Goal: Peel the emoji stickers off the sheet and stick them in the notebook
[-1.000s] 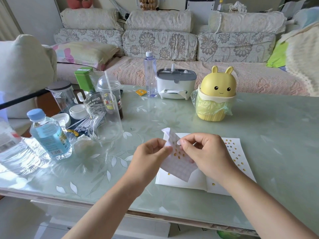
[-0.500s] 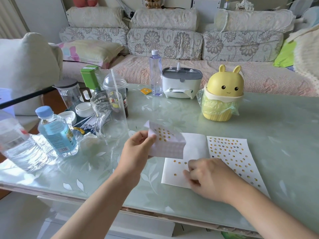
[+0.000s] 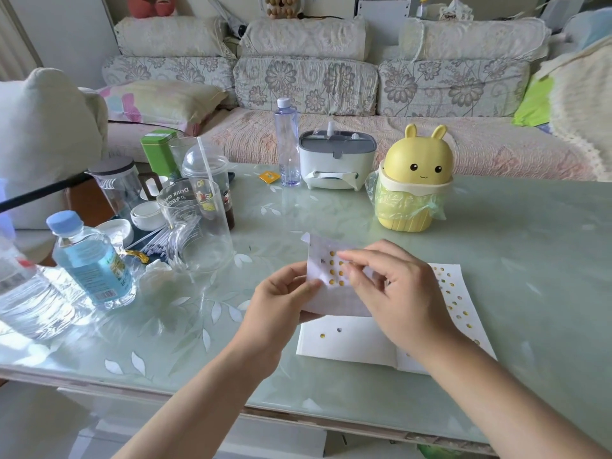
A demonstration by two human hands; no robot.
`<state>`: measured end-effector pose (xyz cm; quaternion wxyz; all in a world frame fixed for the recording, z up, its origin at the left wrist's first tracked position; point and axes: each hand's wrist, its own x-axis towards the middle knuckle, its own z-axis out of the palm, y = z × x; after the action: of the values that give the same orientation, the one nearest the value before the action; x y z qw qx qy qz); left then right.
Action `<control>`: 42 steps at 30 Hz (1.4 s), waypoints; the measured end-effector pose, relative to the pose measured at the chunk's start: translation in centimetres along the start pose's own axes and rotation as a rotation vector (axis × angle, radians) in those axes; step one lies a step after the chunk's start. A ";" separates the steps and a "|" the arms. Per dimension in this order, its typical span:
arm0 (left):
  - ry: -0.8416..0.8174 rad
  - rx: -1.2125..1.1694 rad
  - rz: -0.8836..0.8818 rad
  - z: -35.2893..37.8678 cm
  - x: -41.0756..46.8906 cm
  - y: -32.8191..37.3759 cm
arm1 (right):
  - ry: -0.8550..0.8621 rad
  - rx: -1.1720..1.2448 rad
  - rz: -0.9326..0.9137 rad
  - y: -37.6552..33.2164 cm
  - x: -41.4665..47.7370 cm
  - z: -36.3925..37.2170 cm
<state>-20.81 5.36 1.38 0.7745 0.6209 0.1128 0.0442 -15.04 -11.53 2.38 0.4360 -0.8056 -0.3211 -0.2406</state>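
1. Notebook point(image 3: 347, 342): lies open on the table point(image 3: 530, 260), a few stickers on its left page.
2. Left hand point(image 3: 281, 299): pinches the left edge of the sticker sheet point(image 3: 334, 301), held raised over the notebook.
3. Right hand point(image 3: 390, 293): fingertips close together at the sheet's yellow stickers point(image 3: 332, 263); whether one is gripped cannot be told.
4. Likely fault: the unsupported sheet flexes, so a sticker may tear or fold on itself.
5. Beyond: rabbit bin point(image 3: 414, 180).

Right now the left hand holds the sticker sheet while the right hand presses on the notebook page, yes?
No: the head view shows the right hand at the sticker sheet, touching its stickers, not the notebook. The left hand does hold it.
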 end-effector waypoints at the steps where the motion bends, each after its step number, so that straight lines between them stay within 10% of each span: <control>1: -0.036 -0.019 -0.010 0.2 -0.1 -0.1 | -0.004 -0.019 0.013 0.1 0.0 0.3; 27: 0.041 0.400 0.343 0.3 0.3 -0.4 | -0.130 -0.193 -0.091 -0.3 0.4 0.3; 42: 0.166 0.301 0.221 0.1 0.3 -0.1 | -0.038 0.262 0.558 -0.3 1.3 0.5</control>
<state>-20.50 5.27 1.27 0.6514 0.7324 0.1130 0.1625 -14.33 -10.61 3.18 0.5795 -0.8038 -0.1239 -0.0531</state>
